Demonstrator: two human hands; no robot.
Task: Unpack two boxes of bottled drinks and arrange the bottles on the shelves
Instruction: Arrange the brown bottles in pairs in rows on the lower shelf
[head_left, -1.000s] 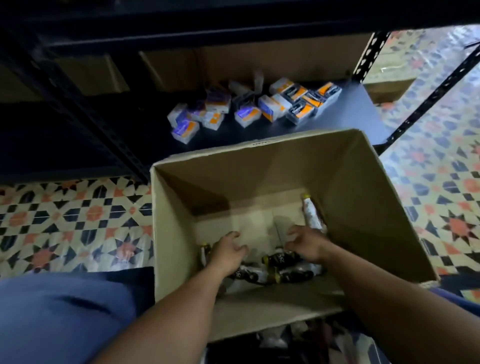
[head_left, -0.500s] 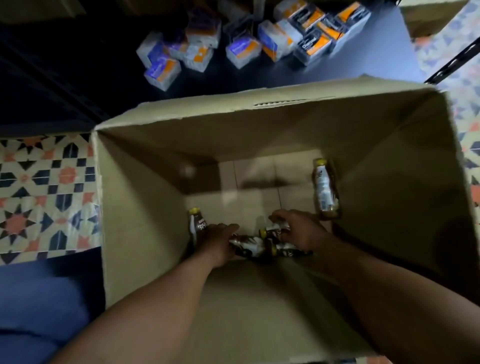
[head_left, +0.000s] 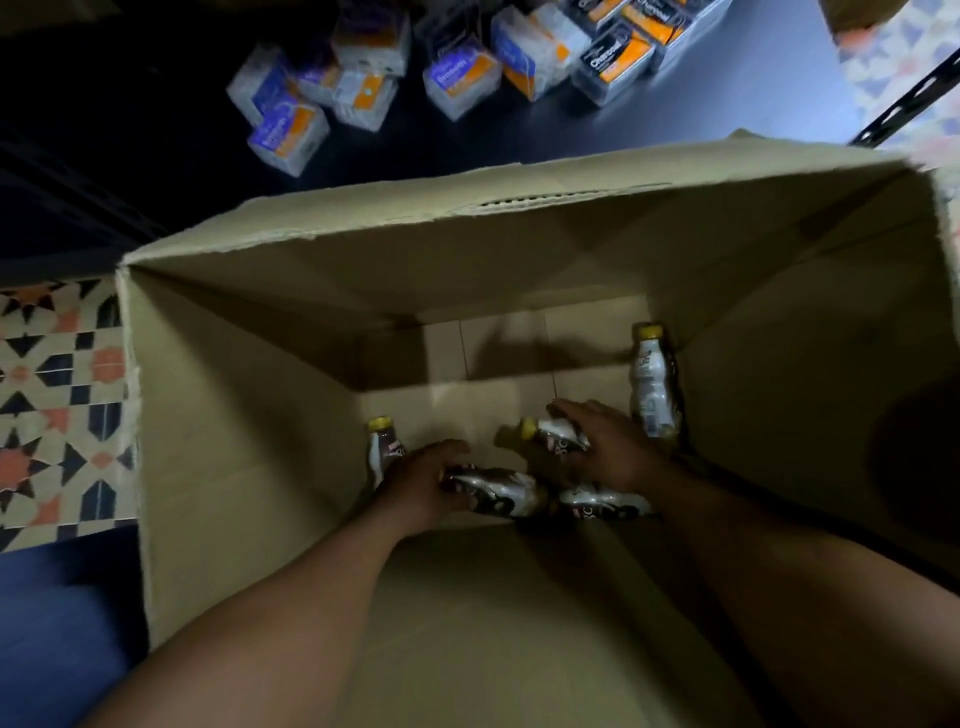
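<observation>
Since half a second ago the view has sunk further over the box (head_left: 249, 415). Its walls now fill most of the frame, and the small cartons (head_left: 462, 73) on the dark shelf (head_left: 753, 104) behind the box have slid towards the top edge. Both hands have stayed low at the near side of the box floor. One thing has shifted: the middle bottle (head_left: 558, 436) now shows its yellow cap a little higher and clear of the others.

The left hand (head_left: 421, 488) lies palm down, its fingers curled over the cap end of the front bottle (head_left: 493, 491), which lies crosswise on the box floor. The right hand (head_left: 608, 447) is also palm down, fingers wrapped round the middle bottle and gripping it; its thumb is hidden. A third bottle (head_left: 605, 504) lies under the right wrist, touching the front bottle. Two more stand in the box — a left bottle (head_left: 382, 452) by the left wall and a right bottle (head_left: 652, 395) by the right wall. Both forearms reach in over the near rim. Patterned tiles (head_left: 52, 405) show left of the box.
</observation>
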